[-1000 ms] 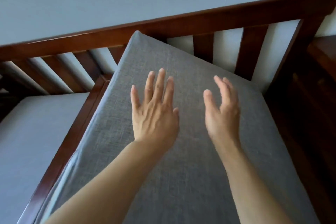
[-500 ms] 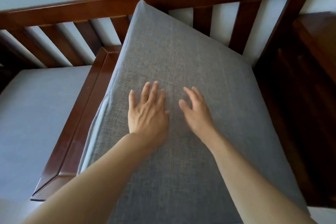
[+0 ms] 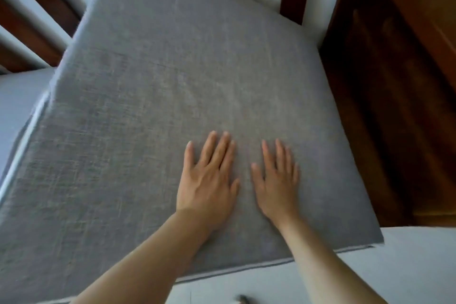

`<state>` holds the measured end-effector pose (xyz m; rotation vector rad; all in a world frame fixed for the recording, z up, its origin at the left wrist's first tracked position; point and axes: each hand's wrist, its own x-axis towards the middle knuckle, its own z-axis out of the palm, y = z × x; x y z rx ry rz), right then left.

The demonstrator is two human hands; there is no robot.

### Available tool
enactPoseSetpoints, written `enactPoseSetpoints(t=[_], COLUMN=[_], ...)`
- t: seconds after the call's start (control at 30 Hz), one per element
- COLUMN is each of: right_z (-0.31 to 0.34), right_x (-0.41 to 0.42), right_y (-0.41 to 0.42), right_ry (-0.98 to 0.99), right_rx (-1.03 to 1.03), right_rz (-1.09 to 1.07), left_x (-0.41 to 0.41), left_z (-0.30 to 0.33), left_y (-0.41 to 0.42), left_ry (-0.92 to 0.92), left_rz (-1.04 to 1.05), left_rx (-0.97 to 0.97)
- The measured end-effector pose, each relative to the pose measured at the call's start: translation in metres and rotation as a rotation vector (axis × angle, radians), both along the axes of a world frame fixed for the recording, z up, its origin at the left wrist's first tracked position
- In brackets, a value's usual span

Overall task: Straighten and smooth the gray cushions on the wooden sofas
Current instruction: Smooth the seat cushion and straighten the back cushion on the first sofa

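Gray woven-fabric square cushion point(image 3: 172, 96) lies skewed on the dark wooden slatted sofa frame point(image 3: 385, 96), w/ both hands flat on its near-right part, fingers straight, side by side but not touching: left hand point(image 3: 209, 180), right hand point(image 3: 277, 180). Most fabric stretches fwd and left of them, far corner toward the backrest; left hand sits nearer that expanse.

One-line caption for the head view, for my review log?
Both hands, left hand and right hand, lie flat, fingers straight, on the gray cushion against the wooden sofa frame.
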<state>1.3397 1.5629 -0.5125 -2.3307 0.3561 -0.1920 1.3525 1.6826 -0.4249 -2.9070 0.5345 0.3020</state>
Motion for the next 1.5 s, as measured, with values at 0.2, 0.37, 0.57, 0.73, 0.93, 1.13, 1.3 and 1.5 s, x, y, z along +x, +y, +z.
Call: enactPoseSetpoints(t=[0.2,0.37,0.57,0.73,0.93,1.13,1.3,1.5], right_z=[0.001,-0.099,-0.118,-0.061,0.019,0.090,0.142,0.188], right_x=[0.014,-0.013,-0.034,-0.046,-0.033,-0.022,-0.021,-0.023], right_y=[-0.105,-0.139,-0.175,-0.164,-0.117,-0.057,0.004,0.099], right_ry=[-0.269,0.096,0.404,0.539,0.472,0.353,0.253,0.163], right_rx=[0.163,-0.073,0.040,0.110,0.054,-0.064,-0.122,-0.170], right_rz=[-0.149,-0.193,0.031,0.142,0.330,0.473,0.536,0.582], left_x=[0.012,0.000,0.001,-0.002,-0.014,-0.033,-0.044,-0.054], left_z=[-0.025,-0.103,-0.116,-0.071,-0.003,0.063,0.104,0.131], left_y=[-0.102,-0.145,-0.158,-0.153,-0.116,-0.055,0.006,0.100], left_ry=[-0.255,0.017,0.189,0.224,0.161,0.041,-0.031,-0.088], left_rz=[-0.097,-0.146,-0.089,0.095,0.274,0.398,0.465,0.561], left_rx=[-0.260,-0.045,0.086,0.030,-0.036,-0.119,-0.204,-0.465])
